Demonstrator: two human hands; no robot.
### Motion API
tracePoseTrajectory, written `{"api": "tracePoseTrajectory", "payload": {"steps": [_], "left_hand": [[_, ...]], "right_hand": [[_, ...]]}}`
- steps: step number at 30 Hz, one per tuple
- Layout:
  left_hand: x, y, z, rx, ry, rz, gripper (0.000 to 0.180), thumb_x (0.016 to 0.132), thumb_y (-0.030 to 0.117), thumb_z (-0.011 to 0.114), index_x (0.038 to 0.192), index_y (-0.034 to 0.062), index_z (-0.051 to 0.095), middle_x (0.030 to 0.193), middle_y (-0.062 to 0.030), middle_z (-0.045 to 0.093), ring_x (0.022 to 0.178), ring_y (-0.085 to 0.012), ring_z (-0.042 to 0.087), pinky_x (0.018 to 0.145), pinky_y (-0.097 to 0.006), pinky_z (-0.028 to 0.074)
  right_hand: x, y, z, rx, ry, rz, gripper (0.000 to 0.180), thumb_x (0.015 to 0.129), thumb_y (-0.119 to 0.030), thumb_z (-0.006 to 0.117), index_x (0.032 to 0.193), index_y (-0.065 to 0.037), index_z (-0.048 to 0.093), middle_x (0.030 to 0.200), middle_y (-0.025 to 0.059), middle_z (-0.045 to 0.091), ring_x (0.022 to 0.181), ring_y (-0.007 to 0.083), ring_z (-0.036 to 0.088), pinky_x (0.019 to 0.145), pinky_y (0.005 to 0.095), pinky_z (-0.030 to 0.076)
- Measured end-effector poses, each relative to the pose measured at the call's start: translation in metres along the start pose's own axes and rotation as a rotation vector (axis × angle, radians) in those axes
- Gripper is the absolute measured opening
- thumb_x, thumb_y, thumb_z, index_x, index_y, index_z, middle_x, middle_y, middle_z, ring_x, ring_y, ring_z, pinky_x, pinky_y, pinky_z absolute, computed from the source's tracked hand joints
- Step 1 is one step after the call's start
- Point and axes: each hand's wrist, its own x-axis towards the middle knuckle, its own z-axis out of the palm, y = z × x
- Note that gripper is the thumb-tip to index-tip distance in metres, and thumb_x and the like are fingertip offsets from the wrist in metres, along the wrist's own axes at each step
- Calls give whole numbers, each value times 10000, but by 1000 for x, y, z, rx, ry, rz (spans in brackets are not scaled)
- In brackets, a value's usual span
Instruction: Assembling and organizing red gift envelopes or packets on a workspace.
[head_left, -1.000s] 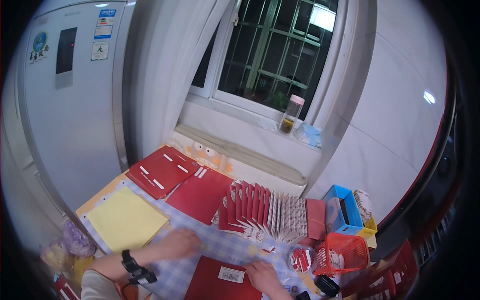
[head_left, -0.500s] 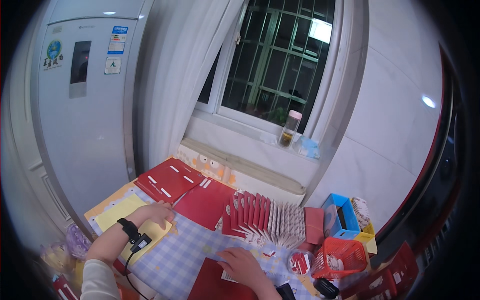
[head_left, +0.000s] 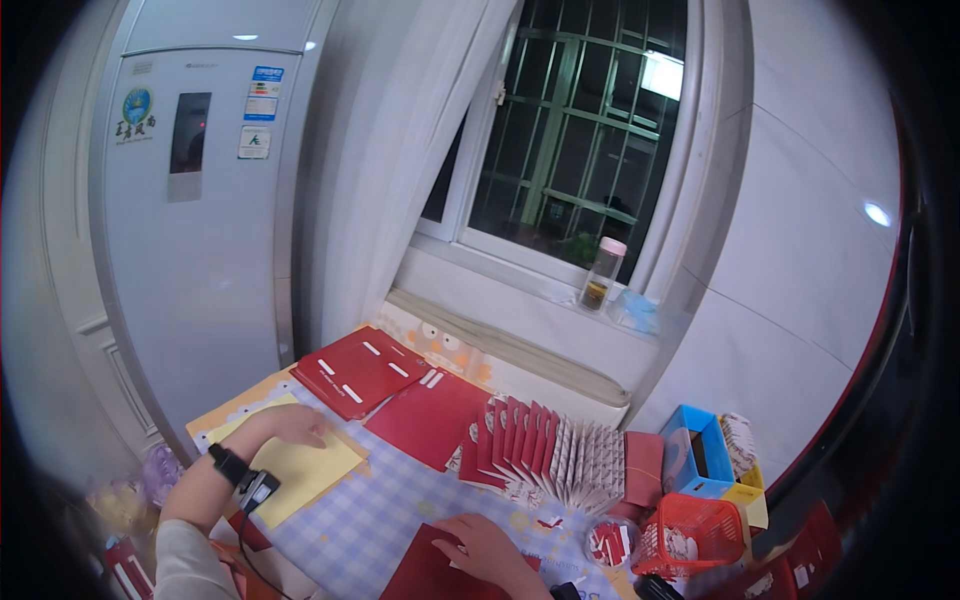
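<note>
My left hand (head_left: 299,425) is above a yellow sheet (head_left: 312,462) on the left of the table, with its fingers loosely bent and nothing seen in them. A dark strap with a small device (head_left: 259,488) and a cable is round that wrist. My right hand (head_left: 487,550) lies with fingers apart on a dark red card sheet (head_left: 418,565) at the near edge. A bit of white shows under its fingers. Beyond the hands are a stack of red card sheets with white strips (head_left: 362,372) and a larger plain red sheet (head_left: 425,415).
A fanned row of folded red and patterned white packets (head_left: 545,445) stands at centre right. Beside it are a round tub of red and white pieces (head_left: 611,541), a red basket (head_left: 700,530) and a blue bin (head_left: 697,450). A pink-capped bottle (head_left: 603,275) stands on the windowsill.
My left hand has drawn back leftward from the edge of the red sheets to over the yellow sheet. My right hand stays on the red card, now covering more of the white bit. The view has shifted slightly.
</note>
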Motion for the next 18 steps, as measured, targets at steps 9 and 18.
{"api": "tracePoseTrajectory", "payload": {"steps": [9,18], "left_hand": [[-157,-13,79,-98,507,-733,481,675,470,641,824,13,614,778,-240,586,759,-351,574,673,-387,460],[-180,36,105,-1674,661,-680,252,869,187,465,1037,2,497,869,-147,614,659,-221,624,524,-281,527]], "right_hand": [[-2,-5,21,29,-56,56,246,771,-179,538,975,-50,588,978,126,574,928,297,517,827,363,406],[-3,-4,36,74,-93,23,250,791,-237,538,947,-47,583,979,140,568,940,312,514,836,375,401]]}}
